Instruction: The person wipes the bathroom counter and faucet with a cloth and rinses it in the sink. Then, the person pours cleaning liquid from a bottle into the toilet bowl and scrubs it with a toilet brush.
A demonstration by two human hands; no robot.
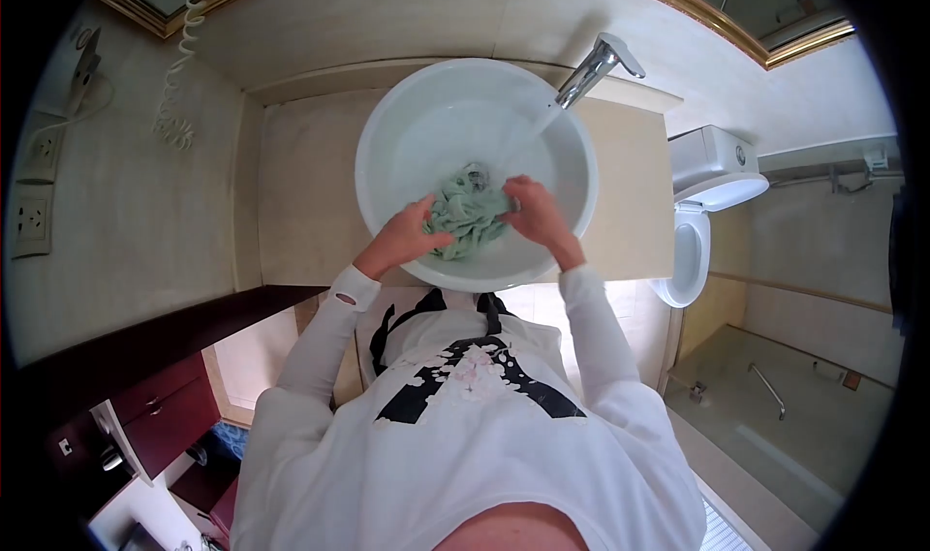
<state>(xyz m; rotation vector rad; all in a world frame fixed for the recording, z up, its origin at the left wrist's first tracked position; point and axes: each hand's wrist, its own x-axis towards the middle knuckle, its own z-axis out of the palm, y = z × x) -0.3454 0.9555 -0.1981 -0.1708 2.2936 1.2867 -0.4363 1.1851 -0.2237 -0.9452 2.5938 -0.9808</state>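
A person in white sleeves works bare-handed over a green cloth (pixel 467 221), bunched low in the white basin (pixel 405 129) at the centre of the frame, just below a metal drain (pixel 475 175). The left hand (pixel 405 237) is spread wide at the cloth's left side, thumb and fingers well apart; the right hand (pixel 538 214) is at its right edge, fingers bent close together, though whether they pinch the fabric cannot be told. Water (pixel 539 127) runs from the tap (pixel 593 69), upper right of centre, into the basin. The step in hand appears to be wetting or rinsing by hand; the next move would seem to call for gathering the loose folds between both palms, with a firm grip, as soaked fabric is likely to be heavy and slippery. The basin stands on a pale counter (pixel 310 163), bare stone showing on either side. A coiled cord (pixel 189 28) hangs at upper left, above and right of the wall sockets (pixel 33 220); a gilt frame (pixel 751 39) crosses the upper right. A toilet (pixel 690 255), lid raised, stands right of the counter, and dark red drawers (pixel 167 406) fill the lower left
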